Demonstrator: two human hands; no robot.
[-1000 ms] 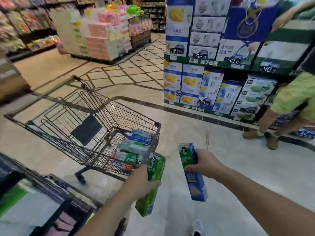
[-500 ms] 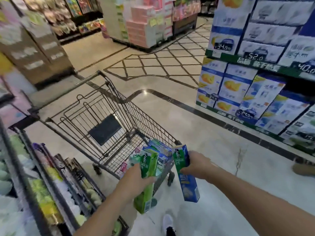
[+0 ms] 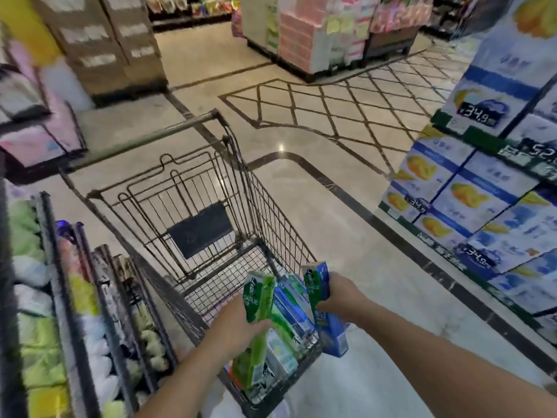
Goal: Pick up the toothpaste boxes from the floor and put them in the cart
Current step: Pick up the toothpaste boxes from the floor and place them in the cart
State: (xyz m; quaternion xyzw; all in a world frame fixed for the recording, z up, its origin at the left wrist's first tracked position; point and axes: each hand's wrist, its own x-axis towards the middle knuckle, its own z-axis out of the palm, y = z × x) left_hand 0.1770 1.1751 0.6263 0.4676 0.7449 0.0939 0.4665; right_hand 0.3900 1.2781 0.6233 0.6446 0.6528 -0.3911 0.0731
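Observation:
A wire shopping cart [image 3: 265, 206] stands right in front of me, its near end under my hands. My left hand [image 3: 238, 322] grips a green toothpaste box [image 3: 256, 300] upright over the cart's near end. My right hand [image 3: 340, 297] holds a blue and green toothpaste box [image 3: 324, 321] at the cart's right rim, its lower end hanging outside the wire wall. Several more toothpaste boxes [image 3: 291, 312] lie piled inside the cart between my hands.
Store shelves [image 3: 75, 312] with packaged goods run close along the left of the cart. Stacked blue and white cartons [image 3: 482, 200] with price tags line the right. A pallet of pink packs [image 3: 313, 34] stands far ahead. Shiny tiled floor [image 3: 331, 206] lies around the cart.
I have stepped closer to the cart. Both hands have carried their boxes forward from in front of the cart to over its near end.

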